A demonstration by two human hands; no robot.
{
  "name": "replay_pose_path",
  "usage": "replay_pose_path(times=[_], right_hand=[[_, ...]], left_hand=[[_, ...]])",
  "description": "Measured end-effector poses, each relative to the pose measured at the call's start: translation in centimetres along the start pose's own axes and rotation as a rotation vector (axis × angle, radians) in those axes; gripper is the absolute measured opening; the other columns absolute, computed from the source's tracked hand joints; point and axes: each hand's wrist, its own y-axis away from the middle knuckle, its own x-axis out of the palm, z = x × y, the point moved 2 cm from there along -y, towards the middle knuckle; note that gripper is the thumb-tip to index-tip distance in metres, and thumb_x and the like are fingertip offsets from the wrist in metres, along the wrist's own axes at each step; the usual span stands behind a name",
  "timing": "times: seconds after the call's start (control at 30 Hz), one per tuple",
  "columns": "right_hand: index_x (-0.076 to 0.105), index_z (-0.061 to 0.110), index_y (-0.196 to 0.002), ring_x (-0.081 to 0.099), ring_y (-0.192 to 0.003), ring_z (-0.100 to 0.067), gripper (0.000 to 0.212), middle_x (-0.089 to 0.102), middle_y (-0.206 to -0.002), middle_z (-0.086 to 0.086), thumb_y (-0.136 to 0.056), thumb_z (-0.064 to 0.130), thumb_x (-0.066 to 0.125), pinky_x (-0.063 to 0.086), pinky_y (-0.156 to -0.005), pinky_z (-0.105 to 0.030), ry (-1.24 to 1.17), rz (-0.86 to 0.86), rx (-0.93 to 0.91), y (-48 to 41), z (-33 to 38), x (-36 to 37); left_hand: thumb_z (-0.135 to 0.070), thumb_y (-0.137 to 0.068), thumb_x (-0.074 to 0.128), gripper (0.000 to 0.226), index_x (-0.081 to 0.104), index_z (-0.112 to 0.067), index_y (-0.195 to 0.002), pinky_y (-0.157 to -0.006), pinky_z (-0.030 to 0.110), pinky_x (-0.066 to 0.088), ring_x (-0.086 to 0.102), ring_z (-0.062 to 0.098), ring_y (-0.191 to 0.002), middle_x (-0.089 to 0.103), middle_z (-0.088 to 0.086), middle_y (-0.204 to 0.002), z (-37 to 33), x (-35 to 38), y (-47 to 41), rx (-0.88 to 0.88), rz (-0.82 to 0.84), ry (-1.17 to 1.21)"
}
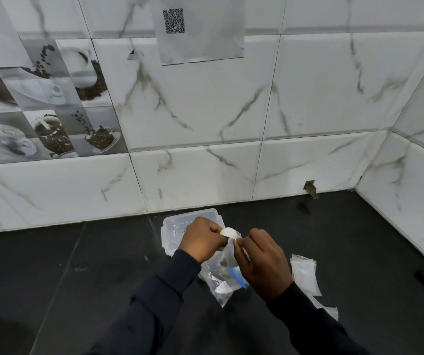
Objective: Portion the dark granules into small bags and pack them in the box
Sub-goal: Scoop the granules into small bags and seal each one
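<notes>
Dark-sleeved left hand and right hand, fingers of both pinching the top of a small clear bag above the black desk. Larger blue-zipped bag beneath. Empty bags just right. Clear box behind, near the tiled wall.

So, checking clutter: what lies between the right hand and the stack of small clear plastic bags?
Just bare black countertop between right hand and clear plastic bags, head view.
</notes>
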Motion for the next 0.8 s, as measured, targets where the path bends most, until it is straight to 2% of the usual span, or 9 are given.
replay_pose_path(times=[0.17,0.3,0.37,0.43,0.53,0.63,0.73,0.8], right_hand=[[0.062,0.008,-0.066,0.041,-0.055,-0.016,0.024,0.052,-0.064,-0.005,-0.09,0.011,0.065,0.038,-0.049,-0.029,0.084,-0.084,-0.098,0.7,0.1,0.2],[0.065,0.008,-0.069,0.043,-0.056,-0.015,0.022,0.054,-0.066,-0.004,-0.09,0.013,0.065,0.039,-0.05,-0.028,0.053,-0.077,-0.067,0.9,-0.3,0.3],[0.065,0.009,-0.071,0.048,-0.06,-0.013,0.017,0.055,-0.069,-0.002,-0.086,0.012,0.072,0.042,-0.054,-0.025,-0.076,-0.058,0.073,0.7,-0.4,0.2],[0.065,0.012,-0.07,0.054,-0.061,-0.01,0.017,0.059,-0.071,0.003,-0.083,0.01,0.075,0.045,-0.057,-0.021,-0.311,-0.073,0.363,-0.1,-0.9,-0.6],[0.072,0.016,-0.074,0.064,-0.066,-0.009,0.009,0.069,-0.071,0.005,-0.081,0.014,0.077,0.05,-0.061,-0.019,-0.579,-0.091,0.791,-1.4,-3.4,-1.2],[0.076,0.017,-0.076,0.066,-0.071,-0.009,0.006,0.073,-0.073,0.004,-0.081,0.017,0.075,0.05,-0.065,-0.021,-0.501,0.162,0.934,-1.1,-7.9,0.3],[0.076,0.021,-0.068,0.065,-0.069,-0.01,0.015,0.073,-0.071,0.001,-0.081,0.014,0.073,0.052,-0.065,-0.025,-0.33,0.572,0.996,1.4,-11.1,3.6],[0.076,0.022,-0.067,0.066,-0.073,-0.013,0.015,0.07,-0.069,0.003,-0.08,0.017,0.072,0.055,-0.075,-0.029,-0.24,0.809,0.976,3.0,-11.5,6.0]], left_hand=[[-0.006,-0.07,0.072,0.006,0.078,-0.006,-0.069,-0.083,0.043,0.061,0.066,0.017,-0.064,0.074,0.013,-0.07,0.4,0.1,-0.2,-0.029,0.038,0.01],[-0.006,-0.072,0.07,0.009,0.079,-0.007,-0.069,-0.083,0.04,0.062,0.066,0.016,-0.062,0.075,0.013,-0.07,0.4,0.2,-0.1,-0.038,0.053,0.038],[-0.004,-0.075,0.069,0.011,0.079,-0.006,-0.073,-0.082,0.038,0.062,0.068,0.016,-0.064,0.077,0.011,-0.073,0.8,0.2,-0.1,-0.039,0.055,0.08],[-0.002,-0.076,0.067,0.012,0.079,-0.003,-0.076,-0.081,0.036,0.062,0.068,0.016,-0.064,0.077,0.011,-0.076,1.3,0.1,0.1,-0.036,0.055,0.124],[0.001,-0.079,0.067,0.011,0.078,-0.001,-0.08,-0.068,0.027,0.058,0.063,0.009,-0.055,0.074,0.007,-0.068,3.1,-0.4,0.5,-0.053,0.047,0.16],[-0.001,-0.082,0.069,0.01,0.079,-0.003,-0.083,-0.063,0.023,0.053,0.061,0.007,-0.055,0.075,0.007,-0.071,6.9,-0.6,1.2,-0.138,0.091,0.18],[0.0,-0.081,0.068,0.012,0.079,-0.003,-0.084,-0.064,0.024,0.055,0.061,0.009,-0.057,0.077,0.015,-0.08,10.9,0.9,2.2,-0.248,0.204,0.135],[0.007,-0.079,0.066,0.016,0.078,0.0,-0.086,-0.058,0.022,0.052,0.058,0.007,-0.051,0.074,0.015,-0.076,12.6,2.8,2.9,-0.312,0.29,0.192]])
